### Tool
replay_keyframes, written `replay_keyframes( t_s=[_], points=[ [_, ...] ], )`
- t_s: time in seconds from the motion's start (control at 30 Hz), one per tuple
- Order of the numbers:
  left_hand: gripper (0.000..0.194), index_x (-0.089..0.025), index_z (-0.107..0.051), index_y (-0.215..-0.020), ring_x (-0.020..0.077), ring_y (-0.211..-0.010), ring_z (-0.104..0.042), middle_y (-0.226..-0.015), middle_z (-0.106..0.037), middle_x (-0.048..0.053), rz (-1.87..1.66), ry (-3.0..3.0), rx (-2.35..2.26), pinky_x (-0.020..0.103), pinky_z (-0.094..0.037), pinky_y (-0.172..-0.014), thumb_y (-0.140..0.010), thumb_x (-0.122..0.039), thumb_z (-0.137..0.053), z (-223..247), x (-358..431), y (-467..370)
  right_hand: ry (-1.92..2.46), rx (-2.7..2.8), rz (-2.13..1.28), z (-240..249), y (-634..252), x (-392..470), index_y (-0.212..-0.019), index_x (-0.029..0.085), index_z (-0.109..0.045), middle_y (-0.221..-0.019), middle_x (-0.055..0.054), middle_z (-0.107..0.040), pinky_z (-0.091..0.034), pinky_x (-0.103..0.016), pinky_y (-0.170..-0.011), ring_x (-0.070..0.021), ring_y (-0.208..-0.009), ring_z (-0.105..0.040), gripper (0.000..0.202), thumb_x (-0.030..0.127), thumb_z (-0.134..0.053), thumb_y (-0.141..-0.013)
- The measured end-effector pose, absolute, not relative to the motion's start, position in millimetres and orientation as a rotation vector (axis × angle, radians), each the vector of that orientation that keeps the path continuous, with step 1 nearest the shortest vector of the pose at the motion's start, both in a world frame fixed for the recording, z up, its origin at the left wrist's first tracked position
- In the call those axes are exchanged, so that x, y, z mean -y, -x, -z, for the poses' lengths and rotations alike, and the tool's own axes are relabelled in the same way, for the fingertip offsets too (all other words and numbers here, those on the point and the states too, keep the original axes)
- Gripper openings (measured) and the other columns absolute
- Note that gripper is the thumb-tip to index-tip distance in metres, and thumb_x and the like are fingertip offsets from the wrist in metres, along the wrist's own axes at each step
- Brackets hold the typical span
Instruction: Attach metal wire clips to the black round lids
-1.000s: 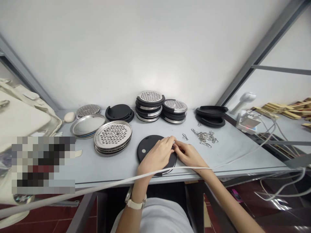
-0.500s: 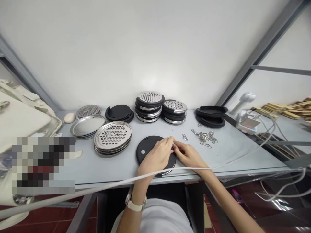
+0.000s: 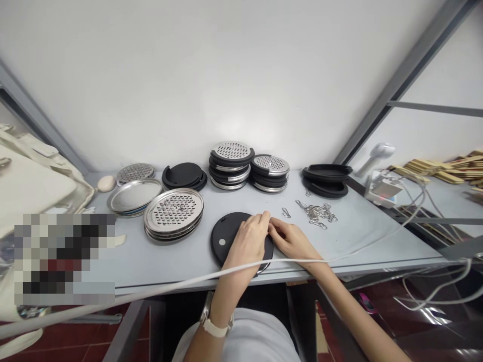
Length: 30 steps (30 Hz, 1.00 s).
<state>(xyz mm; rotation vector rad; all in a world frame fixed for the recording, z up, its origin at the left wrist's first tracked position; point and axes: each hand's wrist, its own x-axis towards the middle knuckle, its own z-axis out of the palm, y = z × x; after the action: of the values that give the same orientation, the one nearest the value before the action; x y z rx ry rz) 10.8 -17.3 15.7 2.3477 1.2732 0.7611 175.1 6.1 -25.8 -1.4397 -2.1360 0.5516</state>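
Observation:
A round black-backed grater (image 3: pixel 230 230), with a pale dot and a shiny metal edge at its lower right, lies near the table's front edge. My left hand (image 3: pixel 249 241) rests across it, fingers together and bent over its right side. At that same edge, my right hand (image 3: pixel 289 239) is closed in a pinch close to my left fingertips. What the pinch holds is hidden. Just beyond, a single small metal clip (image 3: pixel 286 212) lies beside a loose heap of clips (image 3: pixel 320 213).
Metal grater discs (image 3: pixel 174 211) and plain metal discs (image 3: pixel 136 195) are stacked at left. Black holders (image 3: pixel 184 175), assembled grater stacks (image 3: pixel 232 151) and more holders (image 3: pixel 326 172) line the wall. A white cable (image 3: pixel 181 284) crosses in front of my arms.
My left hand has turned slightly, its wrist shifting right, and stays on the grater. My right hand keeps its pinch at the edge. The whole view has shifted slightly.

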Motion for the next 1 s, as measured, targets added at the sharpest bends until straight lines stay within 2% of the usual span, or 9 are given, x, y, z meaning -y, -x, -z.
replay_keyframes(
  t_s=[0.4,0.73,0.83,1.0],
  points=[
    [0.016,-0.021,-0.043,-0.093,0.0186,-0.091,-0.056,-0.095,-0.057,0.003,-0.797,-2.364,-1.2,0.031,-0.044,-0.079,-0.09,-0.006,-0.039,-11.3,11.0,-5.3,1.451,2.193,-0.487,22.1,-175.3,-4.4,-0.095,0.021,-0.061,-0.08,-0.006,-0.07,-0.044,-0.028,-0.066,-0.0217,-0.073,-0.066,0.033,0.034,-0.031,-0.096],
    [0.015,-0.02,-0.047,-0.099,0.0194,-0.097,-0.055,-0.1,-0.058,0.004,-0.839,-2.373,-1.115,0.034,-0.045,-0.085,-0.092,-0.009,-0.041,-7.4,7.4,-0.9,1.481,2.232,-0.443,26.7,-176.8,-6.5,-0.121,0.02,-0.057,-0.101,-0.01,-0.072,-0.047,-0.03,-0.072,-0.0256,-0.087,-0.069,0.039,0.034,-0.03,-0.097],
    [0.014,-0.019,-0.048,-0.099,0.0194,-0.097,-0.056,-0.099,-0.059,0.004,-0.826,-2.382,-1.105,0.034,-0.046,-0.084,-0.092,-0.01,-0.041,-7.8,6.3,-0.3,1.461,2.217,-0.46,26.3,-176.2,-6.2,-0.118,0.02,-0.058,-0.099,-0.01,-0.072,-0.047,-0.03,-0.072,-0.0252,-0.086,-0.069,0.038,0.034,-0.03,-0.097],
    [0.014,-0.019,-0.049,-0.101,0.0198,-0.099,-0.056,-0.102,-0.06,0.005,-0.808,-2.392,-1.082,0.035,-0.046,-0.086,-0.093,-0.011,-0.041,-6.7,3.6,0.6,1.446,2.157,-0.504,24.1,-173.9,-4.8,-0.103,0.021,-0.063,-0.084,-0.008,-0.072,-0.045,-0.029,-0.068,-0.0243,-0.079,-0.067,0.033,0.034,-0.034,-0.095]
  ],
)
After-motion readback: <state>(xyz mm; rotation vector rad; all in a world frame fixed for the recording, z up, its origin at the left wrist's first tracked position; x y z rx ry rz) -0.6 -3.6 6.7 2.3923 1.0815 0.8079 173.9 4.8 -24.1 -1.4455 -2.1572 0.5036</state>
